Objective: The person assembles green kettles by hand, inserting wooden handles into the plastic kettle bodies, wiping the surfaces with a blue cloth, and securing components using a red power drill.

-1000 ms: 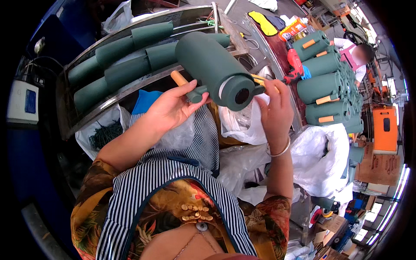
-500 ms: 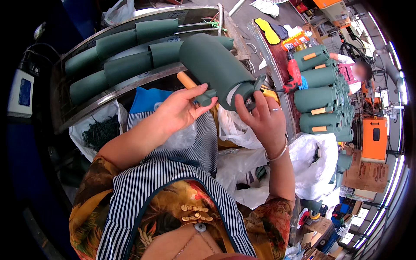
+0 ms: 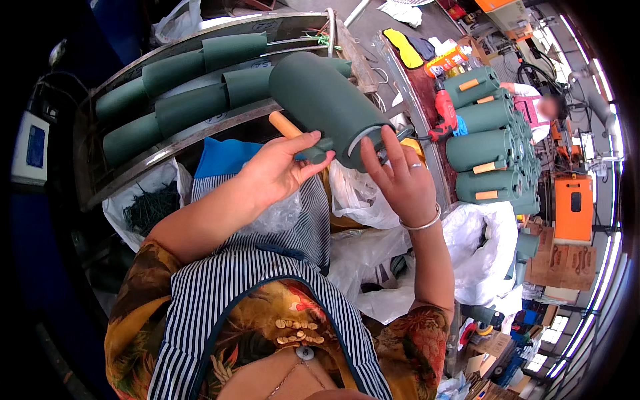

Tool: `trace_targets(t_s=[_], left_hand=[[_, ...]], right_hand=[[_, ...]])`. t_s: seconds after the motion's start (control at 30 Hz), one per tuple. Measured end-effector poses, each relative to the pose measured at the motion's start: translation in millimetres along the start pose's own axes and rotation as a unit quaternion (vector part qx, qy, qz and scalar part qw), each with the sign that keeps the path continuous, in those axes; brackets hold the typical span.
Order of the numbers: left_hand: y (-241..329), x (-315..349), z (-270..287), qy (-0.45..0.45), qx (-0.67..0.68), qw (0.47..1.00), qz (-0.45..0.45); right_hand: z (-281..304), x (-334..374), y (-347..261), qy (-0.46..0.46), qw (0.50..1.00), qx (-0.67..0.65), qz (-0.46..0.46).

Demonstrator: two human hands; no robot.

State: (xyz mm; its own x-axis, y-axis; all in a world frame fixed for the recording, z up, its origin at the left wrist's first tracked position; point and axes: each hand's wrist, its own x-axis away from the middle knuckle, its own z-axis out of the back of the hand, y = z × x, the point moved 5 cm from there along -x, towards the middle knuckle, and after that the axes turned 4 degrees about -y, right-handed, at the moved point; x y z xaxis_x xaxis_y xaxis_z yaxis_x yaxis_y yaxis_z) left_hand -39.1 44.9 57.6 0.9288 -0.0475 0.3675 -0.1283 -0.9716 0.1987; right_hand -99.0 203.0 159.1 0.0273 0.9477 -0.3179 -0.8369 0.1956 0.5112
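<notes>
A dark green cylinder (image 3: pixel 327 97) with a tan handle (image 3: pixel 285 125) on its side is held slanting in front of me. My left hand (image 3: pixel 283 163) pinches the green stub at the handle's base between thumb and fingers. At the cylinder's near end, my right hand (image 3: pixel 403 173) presses its fingers into the opening, beside a pale inner rim (image 3: pixel 361 141). A small green tab shows just past those fingers. What the fingertips grip inside the end is mostly hidden.
Plain green tubes (image 3: pixel 193 103) lie in rows on a metal-edged tray at left. Finished-looking cylinders with handles (image 3: pixel 480 153) are stacked on the right bench beside a red power drill (image 3: pixel 445 110). White plastic bags (image 3: pixel 483 247) hang near my right arm. A person sits beyond the stack.
My right fingers have moved further over the cylinder's near end, and the round end piece seen there earlier is now mostly covered. My left hand keeps its hold.
</notes>
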Motion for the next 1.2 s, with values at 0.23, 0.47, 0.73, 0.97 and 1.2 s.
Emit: trace_targets(t_s=[0.23, 0.47, 0.73, 0.97, 1.2], left_hand=[[-3.7, -15.3, 1.8, 0.013, -0.026, 0.991, -0.127], [5.6, -15.9, 3.2, -0.028, -0.031, 0.985, -0.166], [-8.7, -42.0, 27.5, -0.031, -0.394, 0.846, -0.359], [-58.8, -67.0, -35.2, -0.126, -0.253, 0.948, -0.147], [-82.3, -39.7, -30.4, -0.163, -0.417, 0.891, 0.075]], right_hand=[[-47.4, 4.4, -8.8, -0.025, 0.739, -0.487, -0.465], [-62.0, 5.2, -14.9, 0.134, 0.773, -0.463, -0.413], [-119.3, 11.7, -48.5, 0.205, 0.159, -0.821, -0.509], [-98.6, 26.2, -57.3, 0.389, 0.024, -0.868, -0.307], [-42.5, 129.4, 19.4, 0.514, 0.393, -0.428, -0.631]])
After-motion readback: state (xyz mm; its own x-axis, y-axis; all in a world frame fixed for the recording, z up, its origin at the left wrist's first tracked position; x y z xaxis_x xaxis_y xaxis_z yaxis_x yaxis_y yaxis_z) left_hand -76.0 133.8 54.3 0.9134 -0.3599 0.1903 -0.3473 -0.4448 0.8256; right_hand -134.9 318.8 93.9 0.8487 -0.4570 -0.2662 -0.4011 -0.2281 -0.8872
